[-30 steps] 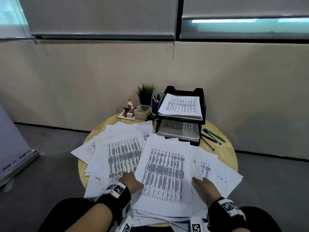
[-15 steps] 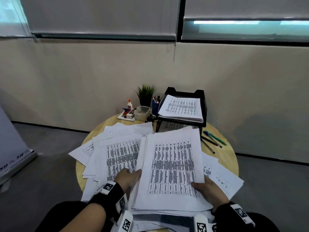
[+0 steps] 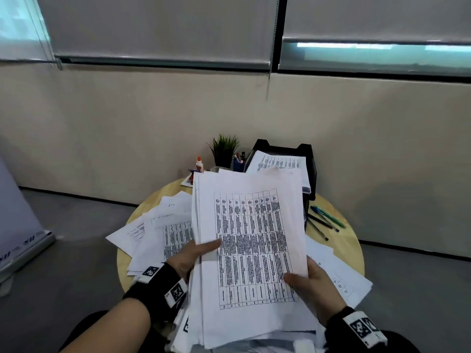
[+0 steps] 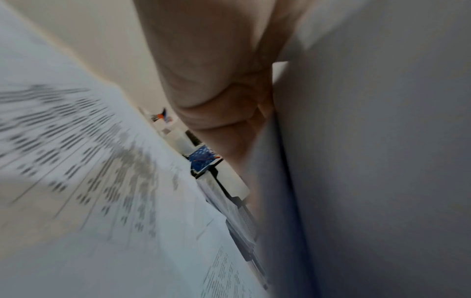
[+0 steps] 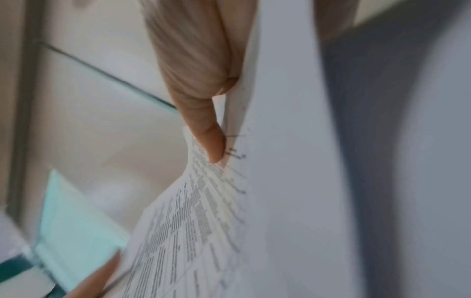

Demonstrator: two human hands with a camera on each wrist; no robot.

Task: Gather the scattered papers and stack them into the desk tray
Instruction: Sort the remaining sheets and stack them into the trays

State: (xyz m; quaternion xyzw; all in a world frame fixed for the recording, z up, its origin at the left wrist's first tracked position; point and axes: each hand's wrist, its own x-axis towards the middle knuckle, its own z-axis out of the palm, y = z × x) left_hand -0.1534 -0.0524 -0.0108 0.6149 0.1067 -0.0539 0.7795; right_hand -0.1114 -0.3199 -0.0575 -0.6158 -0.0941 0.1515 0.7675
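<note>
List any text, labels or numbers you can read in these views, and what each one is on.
Nothing can be read.
Held stack: a printed table, too small and blurred.
Sheets on the table: print too small.
Tray papers: print too small.
Wristband markers: black-and-white square codes, no readable words.
Glue bottle: label too small.
Wrist views: print motion-blurred.

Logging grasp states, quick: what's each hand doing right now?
Left hand: grips the left edge of the lifted paper stack, thumb on top.
Right hand: grips the stack's lower right edge, thumb on top.
</note>
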